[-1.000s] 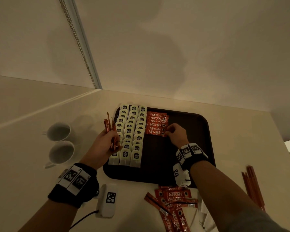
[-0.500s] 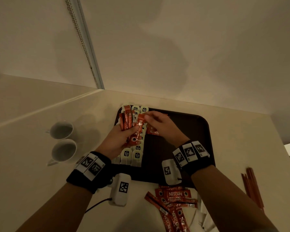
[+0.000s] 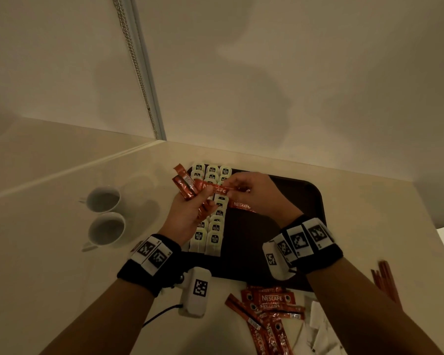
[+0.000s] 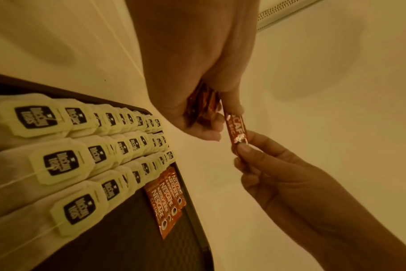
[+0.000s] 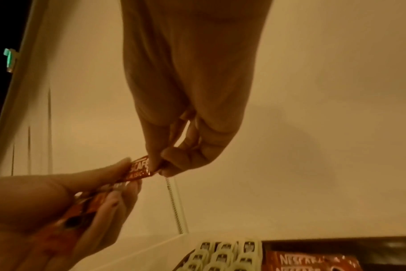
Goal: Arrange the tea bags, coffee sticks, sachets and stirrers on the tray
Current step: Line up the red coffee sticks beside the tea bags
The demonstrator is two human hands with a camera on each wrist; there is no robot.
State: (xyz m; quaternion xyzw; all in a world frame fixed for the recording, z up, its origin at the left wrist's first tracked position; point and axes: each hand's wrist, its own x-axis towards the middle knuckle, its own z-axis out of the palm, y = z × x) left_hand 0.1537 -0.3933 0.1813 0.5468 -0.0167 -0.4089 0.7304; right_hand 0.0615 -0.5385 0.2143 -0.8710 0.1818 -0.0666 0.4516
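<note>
A dark tray [image 3: 310, 201] lies on the pale counter, with three rows of white tea bags [image 3: 215, 230] [image 4: 58, 163] along its left side. Several red coffee sticks [image 3: 241, 206] [image 4: 166, 199] [image 5: 313, 262] lie next to them. Above the tea bags my left hand [image 3: 187, 213] [image 4: 197, 117] grips a bunch of red coffee sticks [image 3: 183, 184]. One coffee stick [image 3: 215, 188] [image 4: 236, 128] [image 5: 139, 168] juts out of that bunch, and my right hand [image 3: 251, 190] [image 5: 160, 165] pinches its free end between thumb and fingers.
Two white cups [image 3: 105, 213] stand left of the tray. More loose coffee sticks [image 3: 269, 311] and white sachets [image 3: 321, 329] lie on the counter in front of the tray. Thin red stirrers [image 3: 385, 280] rest at the right. A wall stands close behind.
My right hand left the sticks laid on the tray and came to the left hand. It now pinches one stick from the bunch, which has turned crosswise.
</note>
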